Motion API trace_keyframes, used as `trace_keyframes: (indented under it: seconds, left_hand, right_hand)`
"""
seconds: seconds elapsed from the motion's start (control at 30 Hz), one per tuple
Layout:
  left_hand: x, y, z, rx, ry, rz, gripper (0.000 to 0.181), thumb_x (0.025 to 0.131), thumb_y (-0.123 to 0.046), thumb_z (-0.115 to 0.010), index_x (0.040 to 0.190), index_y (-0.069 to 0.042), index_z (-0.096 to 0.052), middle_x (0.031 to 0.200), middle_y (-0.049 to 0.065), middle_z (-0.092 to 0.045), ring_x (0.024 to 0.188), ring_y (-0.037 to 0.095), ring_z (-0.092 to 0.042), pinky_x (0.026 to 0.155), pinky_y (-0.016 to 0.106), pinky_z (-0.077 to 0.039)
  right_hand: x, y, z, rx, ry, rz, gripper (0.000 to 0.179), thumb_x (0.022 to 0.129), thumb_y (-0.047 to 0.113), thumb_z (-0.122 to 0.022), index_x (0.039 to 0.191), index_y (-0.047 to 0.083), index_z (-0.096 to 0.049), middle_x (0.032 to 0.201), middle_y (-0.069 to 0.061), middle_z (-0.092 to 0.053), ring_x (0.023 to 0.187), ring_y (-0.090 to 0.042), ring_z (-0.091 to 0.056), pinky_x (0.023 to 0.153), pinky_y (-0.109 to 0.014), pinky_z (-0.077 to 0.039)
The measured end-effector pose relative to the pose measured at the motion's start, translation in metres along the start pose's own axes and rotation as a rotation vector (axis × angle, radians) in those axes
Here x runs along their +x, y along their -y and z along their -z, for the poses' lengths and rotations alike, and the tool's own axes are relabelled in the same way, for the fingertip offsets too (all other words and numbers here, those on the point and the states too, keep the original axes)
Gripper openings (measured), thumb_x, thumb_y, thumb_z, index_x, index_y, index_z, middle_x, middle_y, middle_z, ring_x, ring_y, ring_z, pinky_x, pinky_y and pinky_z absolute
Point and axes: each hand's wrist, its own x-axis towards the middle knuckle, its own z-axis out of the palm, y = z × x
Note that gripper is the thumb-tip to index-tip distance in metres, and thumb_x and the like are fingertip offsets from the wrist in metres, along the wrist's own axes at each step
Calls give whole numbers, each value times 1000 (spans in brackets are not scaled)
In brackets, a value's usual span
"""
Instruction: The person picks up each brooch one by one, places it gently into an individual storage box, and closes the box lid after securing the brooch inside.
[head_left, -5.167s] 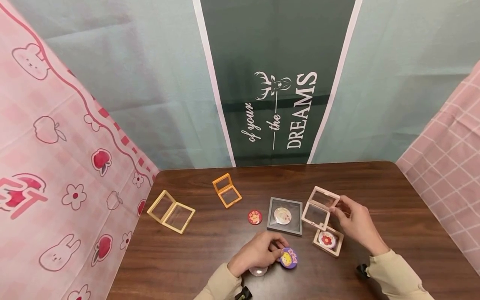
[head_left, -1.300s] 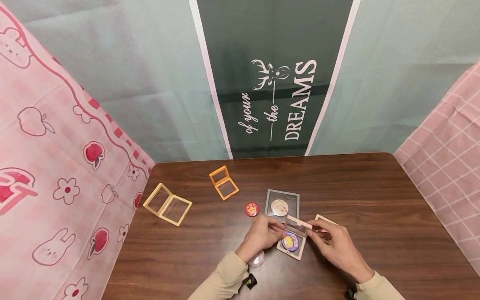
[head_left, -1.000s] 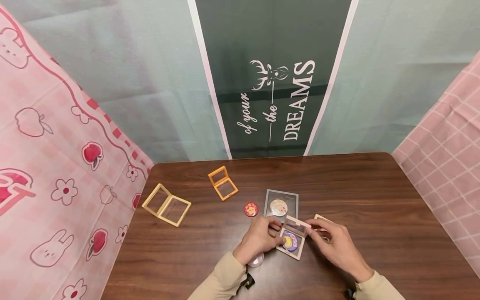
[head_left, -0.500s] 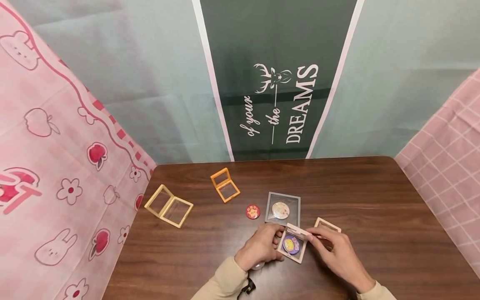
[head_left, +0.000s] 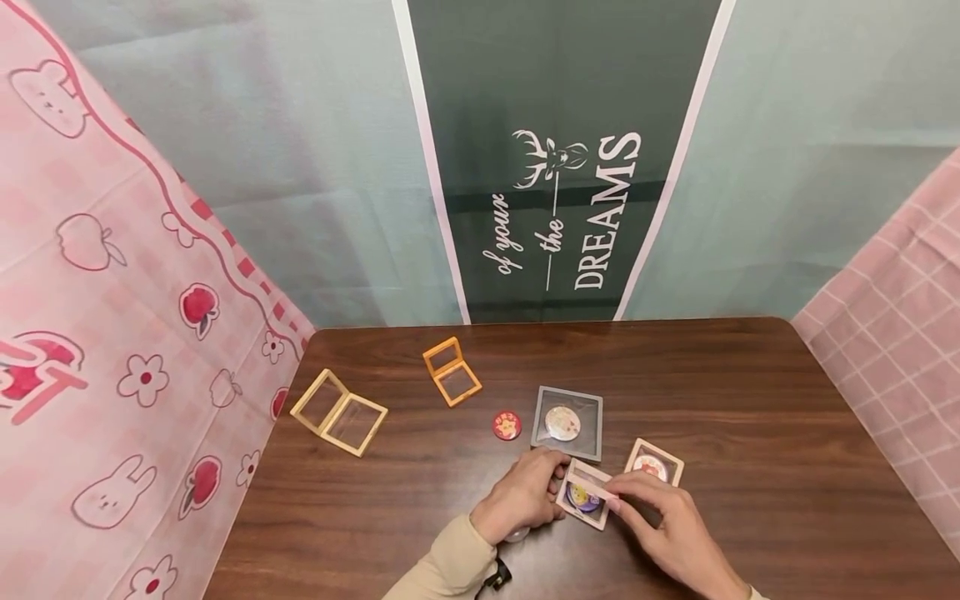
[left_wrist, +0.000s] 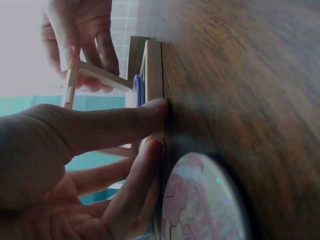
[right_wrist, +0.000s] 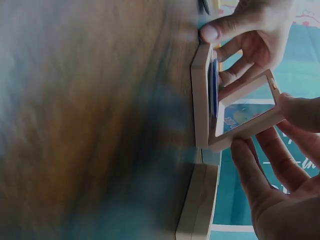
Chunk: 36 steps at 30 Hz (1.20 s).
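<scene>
A small pale-pink display case (head_left: 590, 520) with clear film windows rests on the table, its lid (right_wrist: 252, 131) tilted partway over the base. Inside lies a purple round badge (head_left: 581, 498) with a yellow figure. My left hand (head_left: 521, 495) grips the left side of the base, with thumb and fingers at its edge. The lid's free edge is pinched between thumb and fingers of my right hand (head_left: 672, 521). Beside my left fingers lies a round badge with a pink pattern (left_wrist: 200, 200), mostly hidden under that hand in the head view.
Just behind the case sits a grey frame (head_left: 536, 425) holding a pale badge (head_left: 562, 423). To the right is a beige case (head_left: 672, 473) with a red-and-white badge. A red badge (head_left: 507, 425), an unfolded orange case (head_left: 457, 385) and an unfolded yellow case (head_left: 356, 423) lie leftward.
The purple badge, earlier in my left hand, now lies in the pink case, which came nearer me from the beige case. My right hand has swung the lid down toward the base.
</scene>
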Motion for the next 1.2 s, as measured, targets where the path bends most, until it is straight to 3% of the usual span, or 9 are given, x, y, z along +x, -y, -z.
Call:
trace_keyframes:
  seconds: [0.33, 0.73, 0.97, 1.2]
  left_hand:
    - [1, 0, 0, -19, -10, 3, 66, 68, 0, -98, 127, -7, -67, 99, -7, -60, 75, -6, -51, 67, 13, -45]
    - [1, 1, -1, -36, -8, 10, 67, 68, 0, -98, 127, -6, -67, 99, -6, -60, 75, -6, -52, 67, 13, -45]
    - [0, 2, -1, -48, -4, 5, 68, 68, 1, -97, 128, -7, -67, 99, -6, -60, 76, -5, -53, 67, 13, -46]
    - [1, 5, 1, -66, 18, -21, 66, 69, 1, -96, 128, -6, -68, 100, -5, -60, 76, -6, -53, 67, 11, -47]
  right_hand:
    - [-7, 3, -13, 7, 10, 72, 40, 75, -12, -88, 100, 18, -78, 103, 2, -75, 101, -10, -67, 101, -8, -42]
    - [-16, -6, -27, -47, -53, 170, 45, 65, -11, -89, 99, 16, -78, 103, 1, -73, 102, -17, -64, 108, -10, -35]
    - [-17, -4, -29, -60, -65, 159, 45, 61, -14, -89, 95, 14, -77, 101, 1, -72, 101, -18, -63, 108, -9, -35]
    - [-16, 2, -28, -147, -13, 109, 42, 66, -10, -91, 94, 18, -75, 103, 5, -72, 104, -16, -62, 107, -9, -32]
